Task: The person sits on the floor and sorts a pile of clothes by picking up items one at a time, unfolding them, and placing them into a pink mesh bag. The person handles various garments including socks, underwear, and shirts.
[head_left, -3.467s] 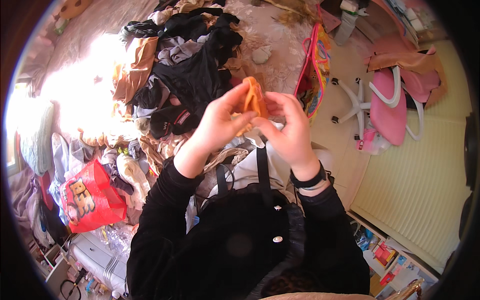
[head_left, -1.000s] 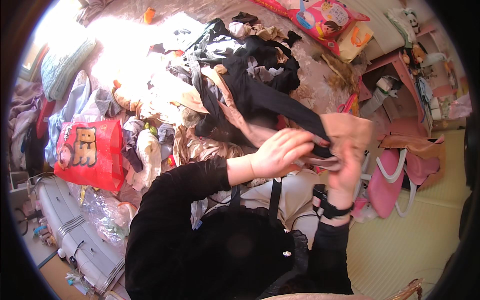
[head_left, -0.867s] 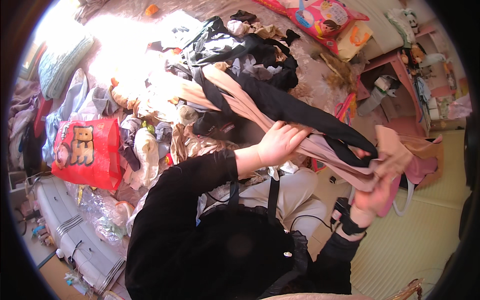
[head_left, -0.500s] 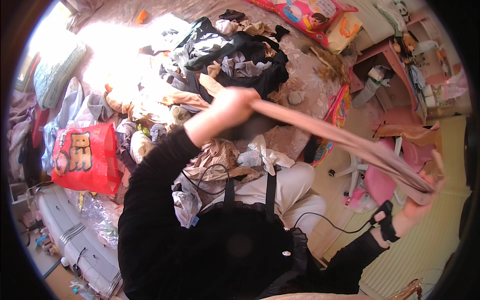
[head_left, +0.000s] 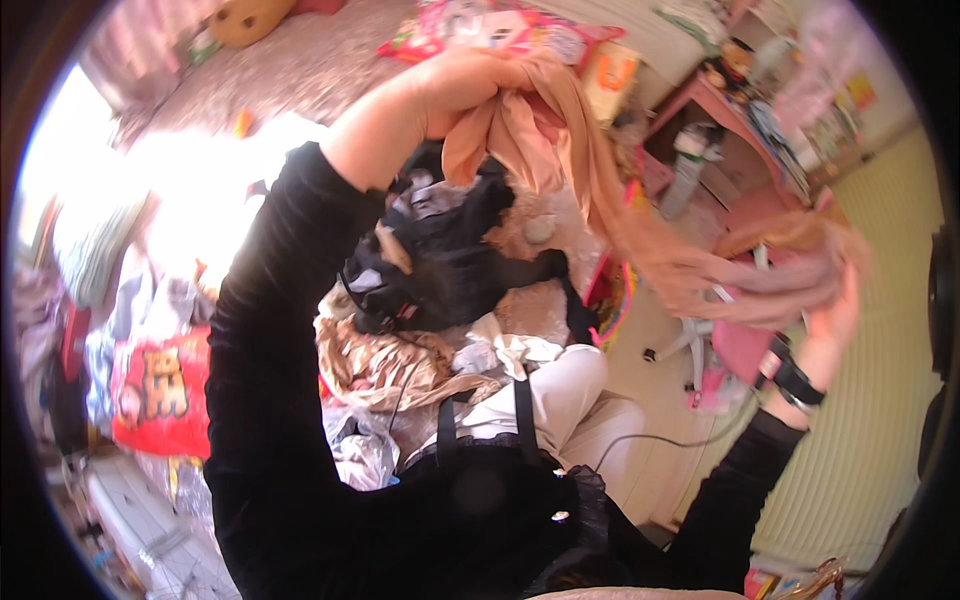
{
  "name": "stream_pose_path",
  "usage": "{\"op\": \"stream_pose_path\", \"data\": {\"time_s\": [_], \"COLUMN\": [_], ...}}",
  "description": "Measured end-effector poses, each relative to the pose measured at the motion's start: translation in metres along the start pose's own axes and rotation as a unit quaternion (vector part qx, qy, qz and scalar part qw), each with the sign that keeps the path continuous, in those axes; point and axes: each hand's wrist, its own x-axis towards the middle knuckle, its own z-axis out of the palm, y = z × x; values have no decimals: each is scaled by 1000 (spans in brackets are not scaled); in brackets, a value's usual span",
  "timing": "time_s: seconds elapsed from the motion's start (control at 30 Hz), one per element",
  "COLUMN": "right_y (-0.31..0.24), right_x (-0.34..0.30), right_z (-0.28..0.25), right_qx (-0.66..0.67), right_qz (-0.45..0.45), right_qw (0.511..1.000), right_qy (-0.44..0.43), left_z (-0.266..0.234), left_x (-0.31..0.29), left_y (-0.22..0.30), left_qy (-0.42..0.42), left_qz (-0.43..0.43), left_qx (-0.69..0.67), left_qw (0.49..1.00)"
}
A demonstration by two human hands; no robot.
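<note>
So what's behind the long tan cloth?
Part of a pink chair and its white legs show below the cloth. The cloth covers more of the chair, which can't be seen.

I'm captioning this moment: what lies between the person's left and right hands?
In the head view, a length of peach-coloured cloth runs from the left hand to the right hand.

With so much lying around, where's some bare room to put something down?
The bedspread is bare between the brown cushion and pink package; the pale floor between the light trousers and pink chair, though a cable crosses it. Crowded: ahead, with black clothes; at left, around the red bag; and where tan cloth spans left hand to right hand.
</note>
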Motion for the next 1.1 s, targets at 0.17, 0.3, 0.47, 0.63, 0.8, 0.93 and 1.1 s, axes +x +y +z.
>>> {"op": "stream_pose_path", "data": {"time_s": [0.17,0.3,0.47,0.63,0.8,0.93,1.1], "right_y": [82,126,169,161,183,233,258], "right_x": [-46,-71,-74,-21,36,58,58], "right_z": [84,116,107,52,18,6,-24], "right_qx": [17,-94,-407,-338,-192,-127,-84], "right_qz": [-27,-47,-239,-94,-84,-116,-48], "right_qw": [982,897,834,924,978,981,986], "right_qy": [-184,-430,-287,-152,-6,84,134], "left_z": [71,108,129,105,102,126,135], "left_x": [38,60,68,62,58,78,192], "left_y": [-40,-88,-137,-191,-291,-360,-430], "left_qy": [-171,-257,-207,-101,-87,-89,-51], "left_qz": [-48,-88,-119,-35,-135,-37,-55], "left_qx": [-166,-305,-218,56,428,475,566], "left_qw": [970,913,946,993,889,875,821]}}
